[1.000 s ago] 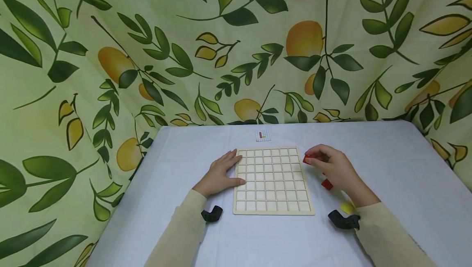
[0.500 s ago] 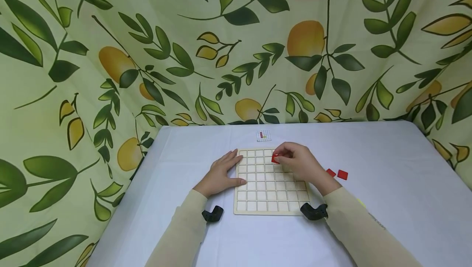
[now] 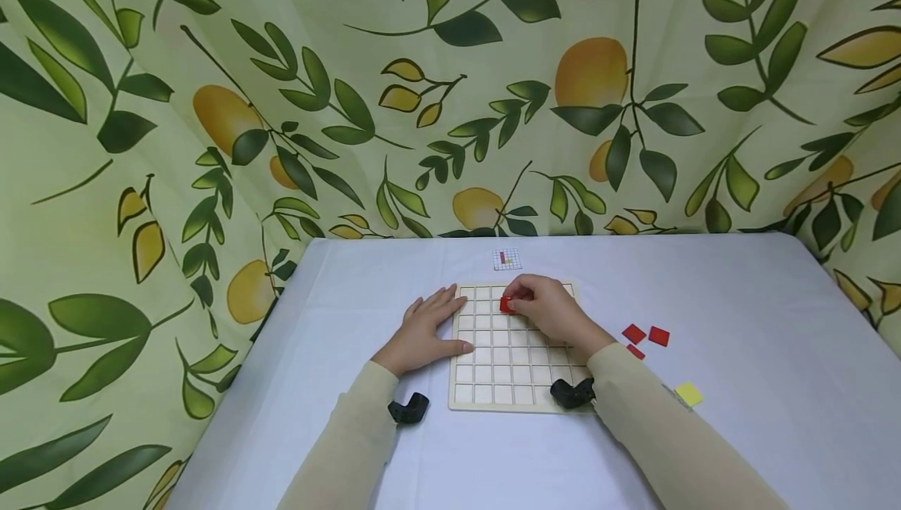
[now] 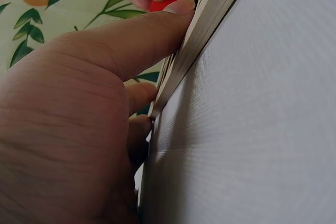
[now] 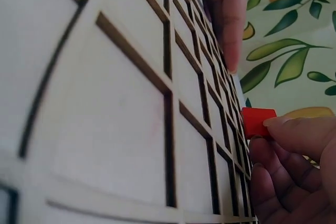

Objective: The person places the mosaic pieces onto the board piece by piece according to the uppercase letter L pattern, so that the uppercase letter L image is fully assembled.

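Observation:
A wooden grid board (image 3: 493, 373) with square cells lies on the white table. My left hand (image 3: 425, 334) rests along the board's left edge, thumb and fingertips touching the frame. In the left wrist view the left thumb (image 4: 142, 38) lies over the wooden rim. My right hand (image 3: 549, 310) pinches a small red square tile (image 3: 505, 304) between thumb and fingers, over the upper middle of the board. The right wrist view has this red tile (image 5: 257, 122) upright against or close to the grid; whether it touches a cell cannot be told.
Several loose tiles lie right of the board: red tiles (image 3: 658, 335) and a yellow tile (image 3: 689, 394) beside the right sleeve. A small pattern card (image 3: 507, 259) with a coloured grid lies behind the board. A leaf-and-fruit print curtain (image 3: 394, 142) hangs behind the table.
My right hand has carried the red tile leftward from beside the board to over its upper cells. The loose tiles on the right have come into view. The left hand keeps its place.

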The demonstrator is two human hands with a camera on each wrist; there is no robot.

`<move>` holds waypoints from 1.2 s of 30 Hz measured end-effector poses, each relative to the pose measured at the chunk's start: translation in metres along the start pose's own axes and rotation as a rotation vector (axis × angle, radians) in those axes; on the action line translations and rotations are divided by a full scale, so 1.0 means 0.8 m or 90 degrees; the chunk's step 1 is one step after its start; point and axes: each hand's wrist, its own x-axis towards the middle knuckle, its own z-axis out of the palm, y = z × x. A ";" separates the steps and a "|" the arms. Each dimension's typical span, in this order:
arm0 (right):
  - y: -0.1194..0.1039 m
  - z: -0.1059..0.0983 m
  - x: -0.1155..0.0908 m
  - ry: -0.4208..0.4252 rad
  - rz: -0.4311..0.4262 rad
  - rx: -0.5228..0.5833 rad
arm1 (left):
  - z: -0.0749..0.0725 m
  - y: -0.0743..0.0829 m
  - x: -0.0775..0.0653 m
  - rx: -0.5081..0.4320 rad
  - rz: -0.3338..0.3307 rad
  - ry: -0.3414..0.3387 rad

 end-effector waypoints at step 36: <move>-0.007 -0.031 -0.017 -0.014 -0.031 0.093 | 0.001 0.002 -0.001 -0.009 -0.001 0.006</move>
